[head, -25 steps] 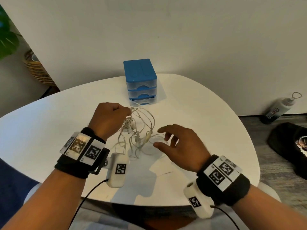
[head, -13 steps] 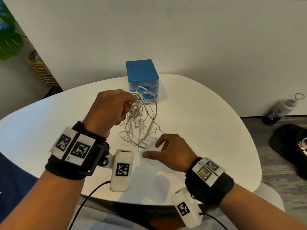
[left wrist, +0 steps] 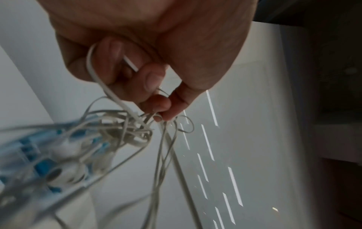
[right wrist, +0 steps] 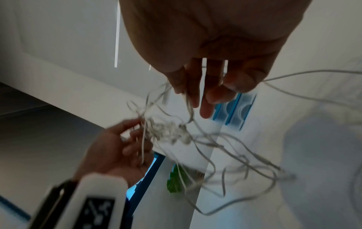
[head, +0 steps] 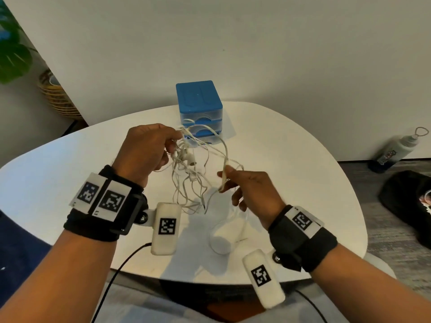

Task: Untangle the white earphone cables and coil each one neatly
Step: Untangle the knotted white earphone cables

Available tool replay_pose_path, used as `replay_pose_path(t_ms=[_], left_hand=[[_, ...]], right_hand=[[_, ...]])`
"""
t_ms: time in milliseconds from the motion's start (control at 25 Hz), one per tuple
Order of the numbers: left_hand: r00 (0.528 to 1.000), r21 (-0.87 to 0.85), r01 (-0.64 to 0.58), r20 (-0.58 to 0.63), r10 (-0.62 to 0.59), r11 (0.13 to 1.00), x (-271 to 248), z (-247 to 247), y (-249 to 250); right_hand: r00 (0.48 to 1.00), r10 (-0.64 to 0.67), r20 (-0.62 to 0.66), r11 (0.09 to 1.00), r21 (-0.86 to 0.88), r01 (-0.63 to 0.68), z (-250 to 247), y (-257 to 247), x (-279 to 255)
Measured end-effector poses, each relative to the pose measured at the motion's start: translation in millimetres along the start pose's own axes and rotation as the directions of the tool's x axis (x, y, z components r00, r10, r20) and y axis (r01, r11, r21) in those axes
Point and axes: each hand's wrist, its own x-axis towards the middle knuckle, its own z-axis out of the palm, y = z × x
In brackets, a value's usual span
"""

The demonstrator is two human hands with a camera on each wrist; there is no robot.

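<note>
A tangle of white earphone cables [head: 189,173] hangs in the air above the white table [head: 291,164]. My left hand [head: 149,150] grips the top of the tangle, its fingers curled round the strands [left wrist: 125,122]. Earbuds [head: 191,159] dangle in the knot just right of that hand. My right hand [head: 247,190] pinches one cable strand [head: 224,176] at the tangle's right side, between thumb and fingers [right wrist: 203,93]. Loose ends trail down to the tabletop [head: 200,206].
A small blue drawer box [head: 199,106] stands at the table's far side, just behind the cables. A clear plastic bag [head: 226,234] lies on the table under my right hand. On the floor to the right are a bottle [head: 396,150] and a dark bag [head: 408,201].
My left hand has lifted the tangle higher off the table. My right hand rose from the tabletop and took hold of a strand on the right side.
</note>
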Motion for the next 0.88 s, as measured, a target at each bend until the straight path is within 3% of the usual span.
replay_pose_path(t_ms=[80,160,280,360,480,600,680,720,800,880], left_hand=[[0.995,-0.018,0.045,-0.094,-0.046,0.999,14,-17,-8],[0.980,-0.037,0.104,-0.166,-0.109,0.994,26,-34,-14],[0.964,0.024,0.159,-0.218,-0.150,0.987,41,-51,-25],[0.954,0.088,0.193,-0.250,-0.165,0.977,47,-59,-36],[0.930,0.095,0.178,-0.341,-0.135,0.979,48,-67,-46],[0.943,0.060,0.085,-0.326,-0.061,0.995,42,-55,-43],[0.955,0.016,0.031,-0.295,-0.025,0.999,37,-42,-36],[0.960,0.005,0.013,-0.278,-0.011,1.000,34,-36,-32],[0.972,-0.022,-0.007,-0.237,0.002,1.000,29,-26,-27],[0.984,-0.056,-0.022,-0.176,0.012,0.998,23,-18,-21]], right_hand=[[0.998,0.039,-0.057,0.997,0.062,-0.036,-22,-2,8],[0.986,0.124,-0.112,0.958,0.274,-0.089,-50,-4,17],[0.968,0.199,-0.149,0.771,0.634,-0.061,-90,-4,30],[0.960,0.188,-0.207,0.712,0.702,0.011,-113,-5,37],[0.941,0.170,-0.293,0.739,0.670,0.075,-138,-4,38],[0.942,0.154,-0.297,0.878,0.479,0.008,-138,4,33],[0.939,0.135,-0.318,0.982,0.166,-0.085,-128,13,32],[0.935,0.120,-0.335,0.992,0.002,-0.126,-122,18,33],[0.936,0.093,-0.339,0.951,-0.247,-0.184,-112,23,34],[0.956,0.113,-0.272,0.818,-0.521,-0.245,-106,26,36]])
